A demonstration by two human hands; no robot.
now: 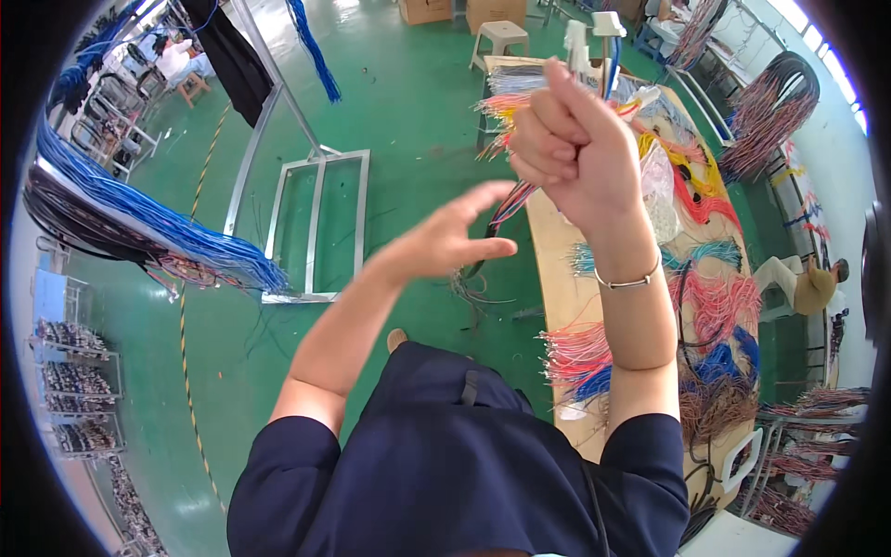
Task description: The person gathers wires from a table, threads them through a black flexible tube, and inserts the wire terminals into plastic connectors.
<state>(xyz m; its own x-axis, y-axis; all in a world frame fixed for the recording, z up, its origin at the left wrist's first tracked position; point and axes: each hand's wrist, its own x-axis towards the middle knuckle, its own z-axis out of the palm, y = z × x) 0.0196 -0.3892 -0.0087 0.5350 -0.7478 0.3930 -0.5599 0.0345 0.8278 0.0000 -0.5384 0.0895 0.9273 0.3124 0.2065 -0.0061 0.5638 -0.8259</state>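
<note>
Raised over the left edge of the table, my right hand (585,153) is closed around a wire harness. White connectors (608,25) on blue and dark wires stick up above its thumb. Below the fist, the harness's red, blue and black wires (510,209) hang down to the left, ending in loose thin strands (475,295). My left hand (441,237) is beside these hanging wires, thumb and fingers apart. The wires pass by its fingertips; whether they touch I cannot tell.
Bundles of pink wires (719,302), yellow wires (701,167) and blue wires lie on the wooden table (552,251). At left, blue cables (167,227) hang near a metal frame (362,200). A stool (501,39) stands beyond; a person (812,288) sits at right.
</note>
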